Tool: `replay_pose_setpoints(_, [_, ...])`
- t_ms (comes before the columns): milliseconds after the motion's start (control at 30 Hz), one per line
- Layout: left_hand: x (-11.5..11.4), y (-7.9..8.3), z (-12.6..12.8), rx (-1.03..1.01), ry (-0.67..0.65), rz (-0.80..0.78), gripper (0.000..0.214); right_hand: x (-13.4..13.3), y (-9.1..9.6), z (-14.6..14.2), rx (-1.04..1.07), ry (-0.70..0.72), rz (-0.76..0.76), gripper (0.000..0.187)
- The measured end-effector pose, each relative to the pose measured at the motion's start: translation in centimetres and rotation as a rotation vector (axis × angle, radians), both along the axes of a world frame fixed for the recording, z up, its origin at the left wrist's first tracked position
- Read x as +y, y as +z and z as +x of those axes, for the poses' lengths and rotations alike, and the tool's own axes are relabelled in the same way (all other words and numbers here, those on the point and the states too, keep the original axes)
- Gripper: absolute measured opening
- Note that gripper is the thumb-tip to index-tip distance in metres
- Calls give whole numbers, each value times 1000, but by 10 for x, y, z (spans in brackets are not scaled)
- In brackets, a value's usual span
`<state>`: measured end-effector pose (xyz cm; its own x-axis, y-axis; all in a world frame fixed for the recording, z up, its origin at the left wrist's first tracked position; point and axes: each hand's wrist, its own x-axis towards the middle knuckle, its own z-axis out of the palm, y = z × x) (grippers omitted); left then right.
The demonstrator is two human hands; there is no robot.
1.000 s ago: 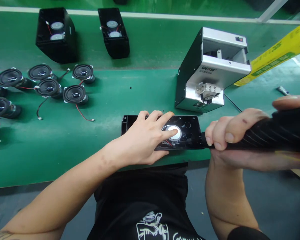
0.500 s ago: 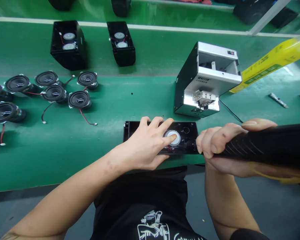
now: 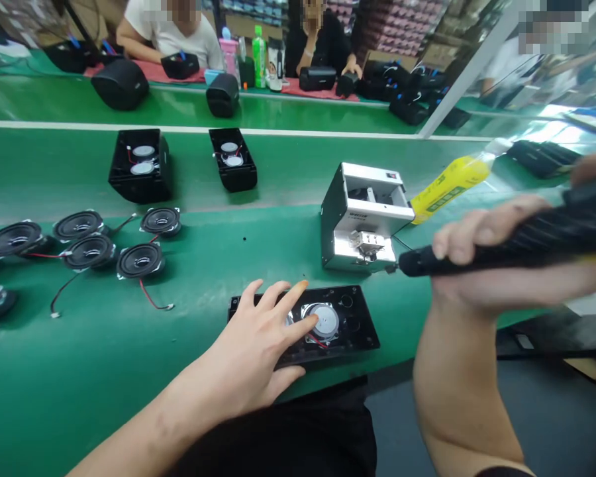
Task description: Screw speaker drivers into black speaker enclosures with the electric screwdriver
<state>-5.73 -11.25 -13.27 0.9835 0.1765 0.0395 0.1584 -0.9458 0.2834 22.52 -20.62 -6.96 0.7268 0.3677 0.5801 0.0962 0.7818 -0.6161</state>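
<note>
A black speaker housing [image 3: 357,331] lies flat near the front edge of the green bench, with a round speaker driver [image 3: 325,321] seated in it. My left hand [image 3: 258,344] rests on the housing, fingers spread, the index fingertip touching the driver. My right hand [image 3: 487,265] is wrapped round a black electric screwdriver [image 3: 526,242] held level above the bench. Its tip points left at the silver screw feeder box [image 3: 362,218], just short of it.
Several loose speaker drivers [image 3: 139,260] with red and black wires lie at the left. Two open black housings [image 3: 139,165] stand further back. A yellow bottle [image 3: 449,182] leans behind the feeder. Across the belt, other people sit with black speakers.
My right hand has lifted the screwdriver off the housing and swung its tip up toward the feeder. My head has tilted up, showing the far benches. My left hand stays on the driver.
</note>
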Motion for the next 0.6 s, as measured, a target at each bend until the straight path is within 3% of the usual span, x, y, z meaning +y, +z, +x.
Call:
replay_pose_setpoints(33, [2,-1,-1,-3,0,-11,58,12,2,7,-112,-117,87,56])
replay_pose_setpoints(100, [4,-4,-2,-10,5,-30,56,33,3,14,-268,-192,81,60])
replay_pose_setpoints(200, [6,-7,0,-16,14,-50,57,49,0,17,-319,-191,-18,58])
replay_pose_setpoints(600, [7,-8,1,-23,13,-68,57,51,-7,18,-235,-165,-79,64])
